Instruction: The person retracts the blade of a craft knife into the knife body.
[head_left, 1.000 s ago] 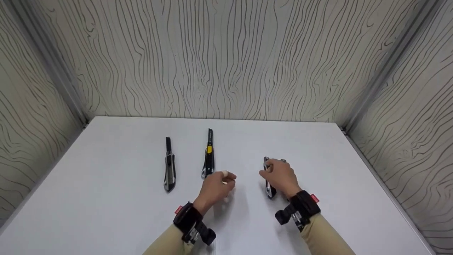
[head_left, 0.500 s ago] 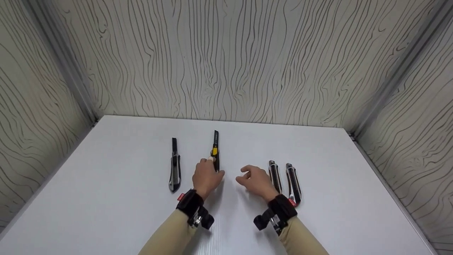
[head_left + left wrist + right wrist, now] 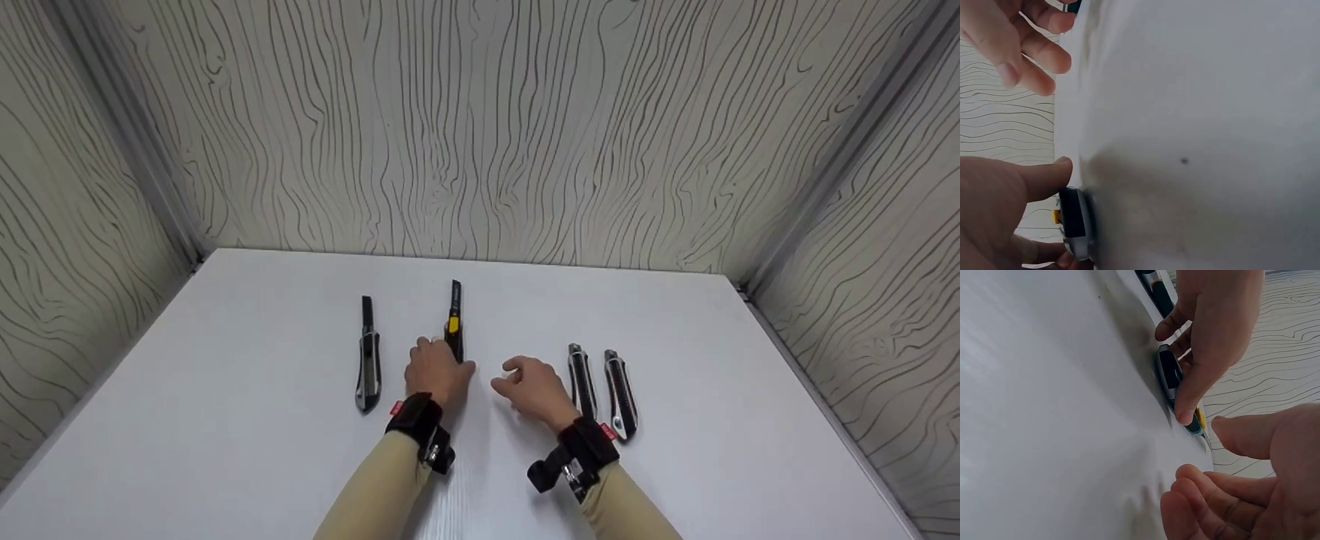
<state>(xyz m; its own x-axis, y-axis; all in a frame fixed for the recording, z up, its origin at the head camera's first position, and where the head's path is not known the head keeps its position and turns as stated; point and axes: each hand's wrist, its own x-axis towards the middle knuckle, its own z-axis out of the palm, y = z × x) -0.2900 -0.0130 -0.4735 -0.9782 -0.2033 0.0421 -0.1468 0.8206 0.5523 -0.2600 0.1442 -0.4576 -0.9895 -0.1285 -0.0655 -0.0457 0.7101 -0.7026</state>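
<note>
Fingers of the left hand (image 3: 437, 373) pinch one yellow-buttoned cutter (image 3: 454, 324) on a white table (image 3: 247, 457); one silver-edged knife (image 3: 367, 366) lies left of it, two dark-handled knives (image 3: 620, 394) right, beside the loosely bent, free right hand (image 3: 535, 390)

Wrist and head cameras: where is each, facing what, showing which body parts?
Head: on the head, facing forward and down at the table; left hand, right hand, sleeves.
Left wrist: worn there, facing the yellow-buttoned knife its hand holds; both hands.
Right wrist: worn there, facing its own hand, across the table; both hands.
Wrist views share: that knife, patterned wall.
</note>
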